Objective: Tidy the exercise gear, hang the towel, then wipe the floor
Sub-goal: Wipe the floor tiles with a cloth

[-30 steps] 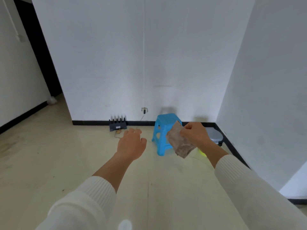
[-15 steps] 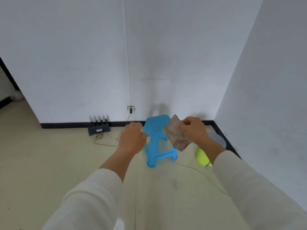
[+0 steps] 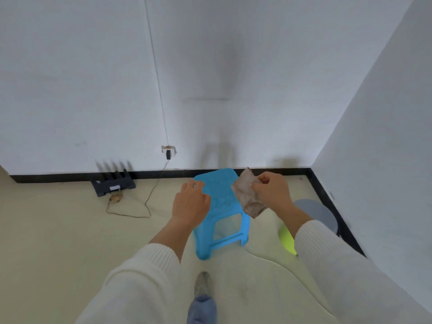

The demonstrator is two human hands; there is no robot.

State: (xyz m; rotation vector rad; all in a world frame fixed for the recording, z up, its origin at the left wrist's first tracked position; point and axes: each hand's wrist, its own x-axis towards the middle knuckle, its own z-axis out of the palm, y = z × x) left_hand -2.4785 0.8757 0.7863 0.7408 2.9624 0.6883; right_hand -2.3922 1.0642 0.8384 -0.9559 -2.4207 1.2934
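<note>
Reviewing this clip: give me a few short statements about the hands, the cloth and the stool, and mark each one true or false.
1. The right hand holds a crumpled brownish cloth. True.
2. The left hand grips the cloth too. False: it holds nothing and hovers over the near left edge of the blue stool.
3. The stool lies tipped on its side. False: it stands upright on the floor.
4. A black router sits on the floor against the wall. True.
5. The cloth is spread flat on the floor. False: it is held up in the air.

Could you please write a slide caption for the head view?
Right hand holds a cloth above the blue stool; left hand reaches toward it.
</note>
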